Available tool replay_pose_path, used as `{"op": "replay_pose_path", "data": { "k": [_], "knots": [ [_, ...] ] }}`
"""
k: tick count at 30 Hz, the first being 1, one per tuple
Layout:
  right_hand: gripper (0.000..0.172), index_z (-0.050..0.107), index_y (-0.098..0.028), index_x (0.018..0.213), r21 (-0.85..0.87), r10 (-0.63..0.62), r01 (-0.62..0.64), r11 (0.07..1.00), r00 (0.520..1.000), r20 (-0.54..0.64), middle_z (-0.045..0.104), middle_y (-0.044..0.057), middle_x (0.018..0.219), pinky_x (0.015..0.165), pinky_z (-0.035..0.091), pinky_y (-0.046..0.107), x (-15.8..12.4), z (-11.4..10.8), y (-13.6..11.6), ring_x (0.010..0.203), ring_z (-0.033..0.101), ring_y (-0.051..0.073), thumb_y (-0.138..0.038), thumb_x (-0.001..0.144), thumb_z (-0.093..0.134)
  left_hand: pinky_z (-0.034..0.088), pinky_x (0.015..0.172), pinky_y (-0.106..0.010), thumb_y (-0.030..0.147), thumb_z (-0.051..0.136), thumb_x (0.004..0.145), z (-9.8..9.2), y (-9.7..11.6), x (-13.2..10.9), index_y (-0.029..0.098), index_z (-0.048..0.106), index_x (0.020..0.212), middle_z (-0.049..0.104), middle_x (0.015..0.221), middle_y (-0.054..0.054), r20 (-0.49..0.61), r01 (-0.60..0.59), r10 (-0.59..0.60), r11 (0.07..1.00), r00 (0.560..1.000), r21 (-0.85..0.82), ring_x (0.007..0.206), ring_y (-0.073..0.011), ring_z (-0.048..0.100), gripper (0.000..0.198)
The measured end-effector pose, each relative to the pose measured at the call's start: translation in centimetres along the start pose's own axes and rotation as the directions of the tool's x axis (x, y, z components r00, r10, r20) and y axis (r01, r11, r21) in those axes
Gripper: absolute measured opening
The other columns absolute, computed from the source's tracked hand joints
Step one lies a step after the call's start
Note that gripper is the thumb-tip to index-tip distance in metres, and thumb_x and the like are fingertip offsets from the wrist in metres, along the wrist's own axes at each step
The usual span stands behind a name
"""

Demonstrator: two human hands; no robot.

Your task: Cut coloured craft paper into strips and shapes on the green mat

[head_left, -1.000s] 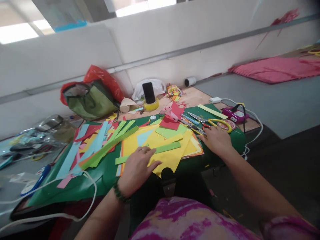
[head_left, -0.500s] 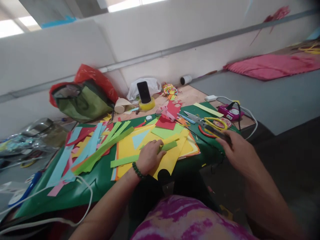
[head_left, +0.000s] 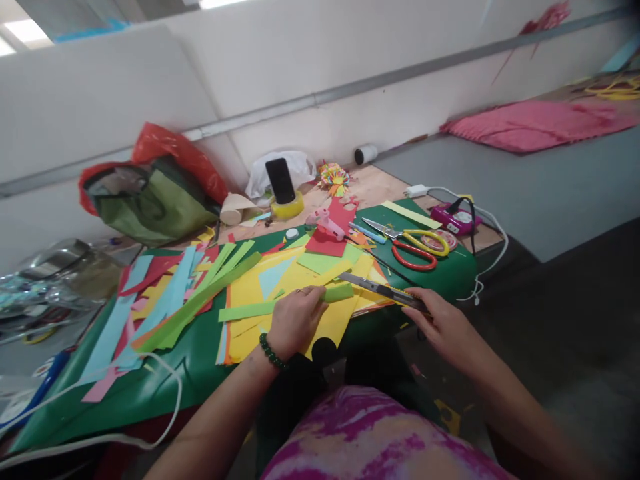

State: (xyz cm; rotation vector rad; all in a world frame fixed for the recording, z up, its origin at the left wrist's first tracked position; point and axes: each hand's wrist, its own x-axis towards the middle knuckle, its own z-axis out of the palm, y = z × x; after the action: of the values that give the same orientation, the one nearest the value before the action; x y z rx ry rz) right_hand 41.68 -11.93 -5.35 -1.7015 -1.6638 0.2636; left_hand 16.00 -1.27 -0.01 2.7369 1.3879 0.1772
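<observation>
My left hand is closed on a light green paper strip, whose right end sticks out past my thumb and fingers. Under it lies a stack of yellow paper with other colours at its edges. A utility knife is gripped in my right hand, its blade pointing left, close to the strip's right end. Scissors with red and yellow handles lie beyond the knife on the green mat. A pink glue gun rests on red paper behind the stack.
Coloured paper strips lie piled on the left. Behind stand a phone on a yellow tape roll and a green bag. A purple power strip sits at the right; a white cable crosses the front left.
My right hand has brought the knife left and nearer, from over the scissors to beside the green strip. My left hand still holds the strip in about the same place.
</observation>
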Motion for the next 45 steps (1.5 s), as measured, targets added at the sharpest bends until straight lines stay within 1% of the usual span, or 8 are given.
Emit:
{"op": "replay_pose_path", "data": {
  "k": [4, 8, 13, 17, 22, 27, 32, 45],
  "knots": [
    [0.025, 0.056, -0.023, 0.11, -0.024, 0.002, -0.002, 1.0, 1.0, 0.0, 0.069, 0.01, 0.104, 0.073, 0.056, 0.037, -0.4, 0.3, 0.3, 0.09, 0.069, 0.025, -0.037, 0.094, 0.045, 0.051, 0.083, -0.034, 0.023, 0.058, 0.09, 0.3, -0.2, 0.1, 0.024, 0.065, 0.105, 0.066, 0.12, -0.006, -0.078, -0.051, 0.051, 0.999, 0.996, -0.005, 0.106, -0.0239, 0.061, 0.017],
    [0.025, 0.055, -0.022, 0.111, -0.032, -0.005, 0.007, 0.999, 0.999, 0.035, 0.069, 0.01, 0.105, 0.074, 0.056, 0.038, -0.6, 0.2, 0.4, 0.09, 0.069, 0.025, -0.038, 0.094, 0.044, 0.05, 0.087, -0.039, 0.022, 0.061, 0.086, 0.3, -0.5, 0.5, 0.021, 0.065, 0.092, 0.065, 0.11, -0.008, -0.13, -0.07, 0.065, 0.997, 0.989, -0.038, 0.104, -0.0262, 0.056, 0.007],
    [0.026, 0.054, -0.023, 0.114, -0.012, -0.026, 0.026, 1.0, 0.999, 0.033, 0.068, 0.011, 0.105, 0.075, 0.056, 0.037, -0.6, -0.5, 0.3, 0.093, 0.069, 0.024, -0.037, 0.094, 0.045, 0.046, 0.095, -0.043, 0.02, 0.059, 0.085, 0.4, -1.3, 1.2, 0.021, 0.063, 0.083, 0.065, 0.107, -0.008, -0.105, -0.118, 0.092, 0.952, 0.99, -0.284, 0.104, -0.0244, 0.057, 0.005],
    [0.026, 0.054, -0.024, 0.116, 0.023, -0.055, 0.054, 0.998, 0.998, 0.037, 0.067, 0.01, 0.106, 0.076, 0.056, 0.036, -0.3, -1.1, 0.0, 0.093, 0.068, 0.024, -0.035, 0.094, 0.045, 0.042, 0.102, -0.043, 0.019, 0.053, 0.087, 0.5, -1.8, 1.4, 0.021, 0.063, 0.085, 0.063, 0.117, -0.009, -0.041, -0.122, 0.115, 0.903, 0.993, -0.411, 0.115, -0.0239, 0.055, 0.01],
    [0.025, 0.056, -0.025, 0.115, 0.04, -0.1, 0.098, 0.994, 0.994, 0.051, 0.067, 0.009, 0.102, 0.078, 0.056, 0.037, 0.0, -1.3, -0.3, 0.093, 0.068, 0.024, -0.035, 0.094, 0.046, 0.034, 0.108, -0.047, 0.02, 0.048, 0.09, 0.4, -1.9, 1.4, 0.021, 0.062, 0.088, 0.056, 0.131, -0.01, 0.004, -0.112, 0.124, 0.914, 0.992, -0.39, 0.129, -0.0244, 0.046, 0.014],
    [0.025, 0.057, -0.023, 0.114, 0.025, -0.126, 0.124, 0.992, 0.986, 0.111, 0.067, 0.009, 0.101, 0.076, 0.056, 0.036, 0.1, -1.2, -0.3, 0.093, 0.067, 0.024, -0.034, 0.095, 0.045, 0.033, 0.109, -0.047, 0.02, 0.047, 0.091, 0.4, -1.8, 1.4, 0.021, 0.061, 0.089, 0.054, 0.135, -0.011, 0.032, -0.108, 0.131, 0.916, 0.991, -0.386, 0.134, -0.0238, 0.041, 0.015],
    [0.027, 0.057, -0.023, 0.115, 0.021, -0.099, 0.097, 0.995, 0.987, 0.129, 0.067, 0.009, 0.099, 0.074, 0.056, 0.035, 0.1, -1.6, -0.2, 0.089, 0.068, 0.022, -0.036, 0.095, 0.044, 0.03, 0.11, -0.052, 0.021, 0.047, 0.092, 0.7, -1.7, 1.4, 0.02, 0.061, 0.088, 0.051, 0.137, -0.012, 0.045, -0.109, 0.134, 0.927, 0.99, -0.36, 0.136, -0.0256, 0.038, 0.014],
    [0.028, 0.059, -0.023, 0.112, 0.02, -0.036, 0.034, 0.999, 0.996, 0.087, 0.069, 0.009, 0.105, 0.077, 0.056, 0.033, -0.4, -2.6, -0.3, 0.093, 0.069, 0.022, -0.039, 0.093, 0.047, 0.035, 0.107, -0.05, 0.019, 0.046, 0.092, 1.7, -1.8, 1.1, 0.019, 0.057, 0.088, 0.054, 0.131, -0.014, -0.05, -0.138, 0.128, 0.916, 0.99, -0.378, 0.132, -0.0265, 0.041, 0.011]
  ]
}}
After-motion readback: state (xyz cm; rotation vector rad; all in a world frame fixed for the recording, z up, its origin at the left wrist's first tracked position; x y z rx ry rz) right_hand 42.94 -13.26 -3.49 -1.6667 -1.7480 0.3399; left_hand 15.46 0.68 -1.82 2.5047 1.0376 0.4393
